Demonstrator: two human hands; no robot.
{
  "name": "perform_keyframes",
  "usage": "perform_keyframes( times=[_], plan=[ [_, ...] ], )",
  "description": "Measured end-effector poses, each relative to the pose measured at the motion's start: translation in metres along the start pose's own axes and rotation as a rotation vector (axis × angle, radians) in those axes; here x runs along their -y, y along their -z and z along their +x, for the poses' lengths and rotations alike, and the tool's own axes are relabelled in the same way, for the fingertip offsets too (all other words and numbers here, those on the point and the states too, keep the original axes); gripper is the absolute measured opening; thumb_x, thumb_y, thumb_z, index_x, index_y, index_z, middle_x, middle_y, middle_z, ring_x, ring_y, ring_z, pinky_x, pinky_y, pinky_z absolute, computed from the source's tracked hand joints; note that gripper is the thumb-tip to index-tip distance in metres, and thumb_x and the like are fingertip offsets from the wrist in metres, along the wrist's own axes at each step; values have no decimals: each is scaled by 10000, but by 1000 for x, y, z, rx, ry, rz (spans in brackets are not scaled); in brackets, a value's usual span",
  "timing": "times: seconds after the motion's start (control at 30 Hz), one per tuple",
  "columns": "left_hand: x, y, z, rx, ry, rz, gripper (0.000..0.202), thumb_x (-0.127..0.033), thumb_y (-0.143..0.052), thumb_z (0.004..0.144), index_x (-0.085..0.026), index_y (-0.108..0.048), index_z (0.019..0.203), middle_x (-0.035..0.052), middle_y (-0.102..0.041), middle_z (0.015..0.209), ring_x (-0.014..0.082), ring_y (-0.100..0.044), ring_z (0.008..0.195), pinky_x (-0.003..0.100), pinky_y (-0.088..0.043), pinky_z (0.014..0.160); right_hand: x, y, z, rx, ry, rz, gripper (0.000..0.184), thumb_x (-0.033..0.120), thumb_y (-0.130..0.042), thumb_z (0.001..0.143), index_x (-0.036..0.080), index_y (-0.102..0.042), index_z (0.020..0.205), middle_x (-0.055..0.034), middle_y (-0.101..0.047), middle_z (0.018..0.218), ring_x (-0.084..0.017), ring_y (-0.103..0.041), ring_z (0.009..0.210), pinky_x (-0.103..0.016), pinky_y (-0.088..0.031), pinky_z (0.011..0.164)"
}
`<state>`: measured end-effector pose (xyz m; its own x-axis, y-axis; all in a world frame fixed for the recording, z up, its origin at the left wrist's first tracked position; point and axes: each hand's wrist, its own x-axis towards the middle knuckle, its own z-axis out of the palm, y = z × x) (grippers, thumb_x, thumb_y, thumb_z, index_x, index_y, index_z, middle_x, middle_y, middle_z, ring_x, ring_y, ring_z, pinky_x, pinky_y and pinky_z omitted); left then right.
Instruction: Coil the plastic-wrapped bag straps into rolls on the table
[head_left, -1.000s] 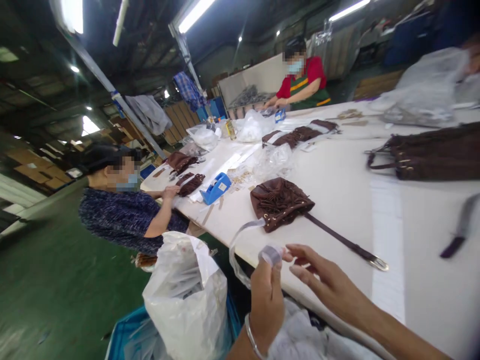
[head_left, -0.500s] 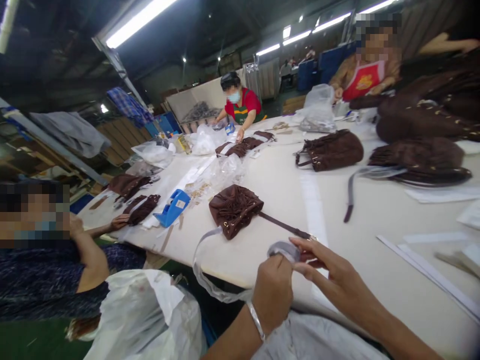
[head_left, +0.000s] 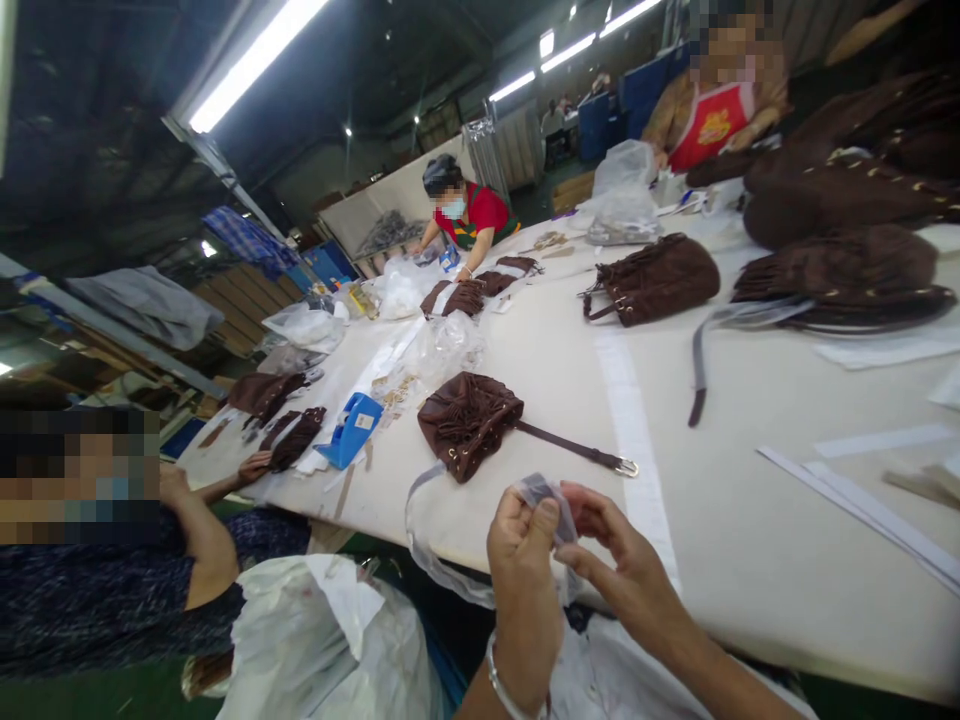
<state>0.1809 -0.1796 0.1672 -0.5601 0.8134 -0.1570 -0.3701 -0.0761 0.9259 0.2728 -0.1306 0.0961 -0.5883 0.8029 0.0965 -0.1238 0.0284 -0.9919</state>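
Observation:
At the table's near edge, my left hand [head_left: 525,550] is closed on a translucent grey plastic strip [head_left: 537,488], its thumb pressed on the bunched film. Facing it, my right hand [head_left: 611,540] has curled fingers and thumb at the film's right side, pinching it. A loose length of film [head_left: 427,555] hangs over the edge and runs up to a dark brown fringed bag [head_left: 469,420]. That bag lies beyond my hands, with gold eyelets and a buckled strap [head_left: 574,447] stretched out to the right.
A blue tape dispenser [head_left: 351,430] stands left of the bag. More brown bags [head_left: 656,280] lie to the right and far side. Co-workers sit or lean around the table [head_left: 750,520]. A white plastic sack [head_left: 330,640] stands at my left; paper strips [head_left: 862,520] lie right.
My hands have turned more upright, and the film between them now stands up above my left thumb. The view has shifted slightly; the fringed bag has stayed in place.

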Motion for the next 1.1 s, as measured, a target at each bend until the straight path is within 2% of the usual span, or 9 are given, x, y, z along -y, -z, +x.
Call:
perform_keyframes(
  times=[0.13, 0.3, 0.47, 0.6, 0.73, 0.87, 0.93, 1.0, 1.1],
  plan=[
    [-16, 5, 2, -1, 75, -185, 174, -268, -615, 879, -121, -657, 961, 115, -723, 959, 228, -673, 971, 343, -500, 910, 5, 5, 7, 108, 57, -24, 151, 344, -627, 878, 221, -608, 963, -6, -619, 930, -176, -576, 902, -302, -470, 853],
    [-23, 18, 3, -63, 157, -366, 126, -221, -629, 875, -118, -665, 939, 117, -729, 996, 202, -682, 980, 367, -491, 979, 11, 6, 6, 160, 198, -207, 164, 364, -592, 904, 220, -582, 983, -16, -618, 943, -173, -570, 899, -278, -460, 827],
    [-16, 25, 9, -86, 200, -325, 133, -211, -632, 868, -98, -659, 933, 128, -727, 950, 229, -699, 899, 438, -534, 925, 6, -3, 8, 232, 239, -376, 145, 345, -542, 929, 211, -585, 963, -27, -623, 874, -176, -577, 811, -290, -469, 758],
    [-15, 40, 16, -121, 173, -279, 139, -187, -645, 854, -75, -656, 935, 160, -722, 987, 271, -685, 995, 452, -512, 973, 0, -16, 11, 214, 234, -248, 86, 298, -592, 898, 213, -587, 885, -36, -598, 981, -190, -561, 948, -299, -448, 842],
    [-26, 75, 5, -57, 251, -210, 289, -263, -632, 874, -44, -633, 1063, 227, -676, 1137, 321, -630, 1124, 494, -457, 1040, 1, -21, 13, 167, 177, -146, 140, 308, -605, 884, 213, -561, 791, -32, -564, 1025, -192, -531, 1006, -295, -415, 879],
    [-21, 94, -18, -368, -51, 157, 422, -335, -636, 873, -110, -563, 1222, 198, -579, 1327, 311, -557, 1231, 495, -373, 1117, 7, -19, 23, 37, 104, -141, 249, 343, -619, 861, 203, -501, 692, -22, -548, 934, -180, -516, 897, -285, -387, 792],
    [-8, 89, -22, -267, -239, 409, 554, -347, -626, 881, -180, -445, 1377, 153, -433, 1482, 295, -422, 1356, 472, -313, 1161, 12, -21, 28, 51, 50, -71, 293, 363, -653, 824, 198, -484, 651, -7, -532, 857, -161, -494, 795, -275, -376, 718],
    [8, 77, -19, -12, -343, 622, 659, -335, -580, 909, -239, -279, 1487, 106, -265, 1579, 272, -265, 1441, 446, -253, 1193, 19, -25, 32, 61, -70, 82, 339, 389, -690, 780, 195, -460, 623, 14, -493, 746, -145, -459, 711, -264, -366, 662],
    [27, 63, -2, 151, -440, 834, 636, -301, -464, 958, -242, -172, 1520, 94, -222, 1595, 246, -227, 1456, 424, -247, 1197, 29, -30, 35, 73, -316, 347, 378, 420, -726, 729, 191, -449, 612, 29, -474, 654, -136, -446, 666, -253, -369, 642]
  ],
)
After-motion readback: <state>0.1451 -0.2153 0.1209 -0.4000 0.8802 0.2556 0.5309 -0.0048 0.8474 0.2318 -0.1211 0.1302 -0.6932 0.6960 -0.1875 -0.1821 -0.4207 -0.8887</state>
